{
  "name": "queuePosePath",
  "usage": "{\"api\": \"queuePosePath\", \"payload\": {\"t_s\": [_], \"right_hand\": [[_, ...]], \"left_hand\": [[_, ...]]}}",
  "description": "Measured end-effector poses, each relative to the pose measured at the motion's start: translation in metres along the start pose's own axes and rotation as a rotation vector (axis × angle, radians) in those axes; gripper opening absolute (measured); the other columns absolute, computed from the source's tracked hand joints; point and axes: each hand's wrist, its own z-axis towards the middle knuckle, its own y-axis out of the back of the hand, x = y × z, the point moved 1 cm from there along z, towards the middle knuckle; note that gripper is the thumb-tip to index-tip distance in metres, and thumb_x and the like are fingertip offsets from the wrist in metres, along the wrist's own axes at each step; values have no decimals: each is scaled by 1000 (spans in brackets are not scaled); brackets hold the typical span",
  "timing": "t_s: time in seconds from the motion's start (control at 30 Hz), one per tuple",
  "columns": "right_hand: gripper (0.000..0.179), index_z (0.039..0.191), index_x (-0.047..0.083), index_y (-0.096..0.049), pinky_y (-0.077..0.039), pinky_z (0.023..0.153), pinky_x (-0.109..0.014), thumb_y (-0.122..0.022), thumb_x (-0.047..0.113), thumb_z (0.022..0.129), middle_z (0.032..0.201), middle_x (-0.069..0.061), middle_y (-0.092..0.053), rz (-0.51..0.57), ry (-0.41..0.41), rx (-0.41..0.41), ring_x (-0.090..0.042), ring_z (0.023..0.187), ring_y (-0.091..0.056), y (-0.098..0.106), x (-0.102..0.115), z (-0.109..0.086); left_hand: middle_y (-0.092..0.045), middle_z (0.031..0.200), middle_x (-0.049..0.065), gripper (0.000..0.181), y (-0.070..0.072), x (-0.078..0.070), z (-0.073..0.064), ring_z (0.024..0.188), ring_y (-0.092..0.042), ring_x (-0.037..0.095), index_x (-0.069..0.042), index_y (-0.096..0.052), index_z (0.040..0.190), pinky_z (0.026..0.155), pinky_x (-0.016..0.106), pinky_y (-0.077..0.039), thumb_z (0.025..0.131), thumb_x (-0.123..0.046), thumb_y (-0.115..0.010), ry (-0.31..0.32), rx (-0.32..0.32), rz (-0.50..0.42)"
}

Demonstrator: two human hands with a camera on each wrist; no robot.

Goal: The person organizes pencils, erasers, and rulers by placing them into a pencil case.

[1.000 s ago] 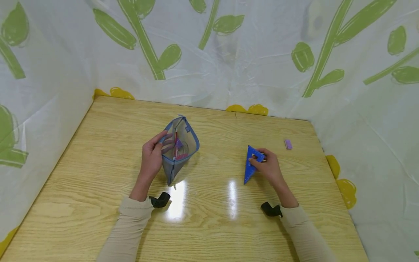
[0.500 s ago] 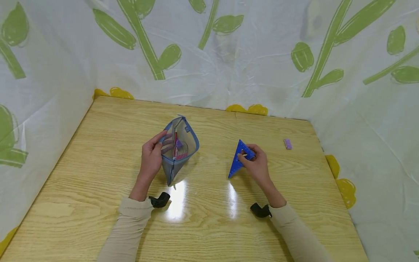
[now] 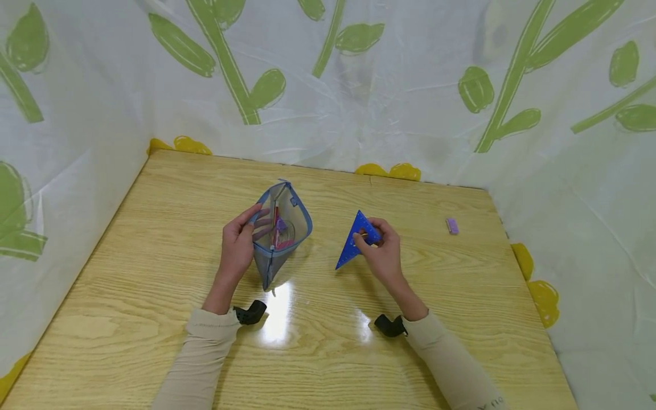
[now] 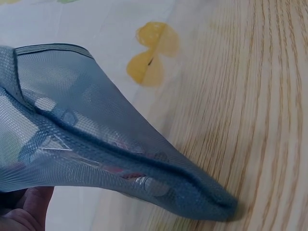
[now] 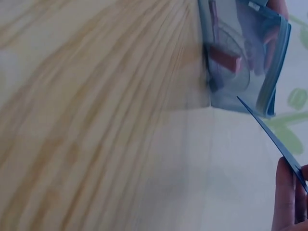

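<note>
On the left, a see-through mesh zipper pouch (image 3: 299, 233) with blue edging stands with its mouth spread. My left hand (image 3: 238, 242) grips its left rim, thumb outside and fingers inside. Within the pouch show a red pencil (image 3: 275, 215), a purple item (image 3: 281, 224) and a round clear piece; the mesh blurs the details. My right hand (image 3: 383, 250) pinches a blue set square (image 3: 349, 246) by its right corner, thumb in front, held to the right of the pouch. From the right wrist view, the set square (image 5: 272, 137) appears nearly edge-on, its tip pointing towards the pouch (image 5: 274, 72).
A small purple eraser (image 3: 452, 226) lies on the wooden table (image 3: 318, 353) at the right. White sheets printed with green leaves (image 3: 359, 39) wall in the table's back and both sides. Black wrist cameras (image 3: 251, 312) sit on both wrists.
My right hand has carried the blue set square leftward and slightly away from me, nearer the pouch. My left hand and the pouch have kept their place.
</note>
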Motion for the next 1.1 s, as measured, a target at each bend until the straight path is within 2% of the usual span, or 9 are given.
{"api": "queuePosePath", "payload": {"t_s": [0.13, 0.33, 0.5, 0.67, 0.77, 0.93, 1.0, 1.1], "right_hand": [[25, 110, -14, -61, -51, 52, -15, -68, -15, 86, 87, -10, -67, 22, 51, -7, -8, 79, -69, -11, 5, 2], [24, 109, -15, -59, -47, 47, -13, -67, -16, 87, 86, -3, -64, 71, 119, -41, -6, 77, -66, -29, 15, 10], [23, 107, -20, -56, -47, 49, -13, -64, -18, 86, 85, -1, -62, 121, 183, -50, -7, 75, -64, -47, 42, 16], [22, 107, -20, -56, -48, 51, -13, -64, -17, 87, 85, 0, -63, 134, 179, -45, -6, 77, -64, -62, 63, 21], [21, 107, -19, -57, -50, 53, -14, -64, -15, 88, 85, -7, -65, 130, 170, -43, -6, 77, -65, -68, 64, 27], [26, 113, -19, -56, -55, 58, -16, -64, -14, 89, 94, -31, -63, 125, 136, -4, -6, 81, -67, -79, 46, 40], [27, 115, -18, -56, -56, 59, -18, -65, -13, 90, 97, -35, -62, 111, 112, 17, -7, 82, -68, -84, 37, 43], [27, 116, -14, -58, -58, 60, -19, -67, -9, 91, 99, -32, -64, 73, 77, 37, -11, 84, -68, -90, 32, 45]], "left_hand": [[-56, 140, 28, 49, 1, 0, 0, 119, -63, 36, 5, -48, 148, 97, 32, -58, 105, 4, -24, -4, -4, -5], [-57, 140, 27, 48, 0, 1, 0, 122, -60, 42, 4, -49, 147, 97, 32, -58, 105, 4, -25, -2, -7, 5], [-57, 139, 28, 48, -2, 1, 1, 121, -61, 40, 4, -50, 146, 97, 33, -58, 106, 3, -25, 4, -7, 3], [-57, 139, 28, 47, -3, 1, 1, 118, -63, 35, 4, -51, 146, 97, 32, -58, 106, 3, -26, 7, -8, 0], [-57, 139, 28, 47, -2, 1, 2, 120, -63, 36, 4, -51, 146, 96, 31, -58, 106, 3, -26, 1, -7, 3], [-57, 139, 30, 48, -1, 2, 2, 120, -62, 38, 5, -49, 147, 95, 28, -58, 105, 3, -26, -10, -6, 3], [-57, 139, 29, 48, -1, 2, 3, 119, -63, 37, 5, -50, 146, 94, 27, -59, 105, 3, -26, -10, -10, -4], [-57, 139, 29, 48, -1, 3, 3, 118, -64, 35, 5, -50, 146, 94, 27, -59, 105, 3, -26, -7, -11, -10]]}}
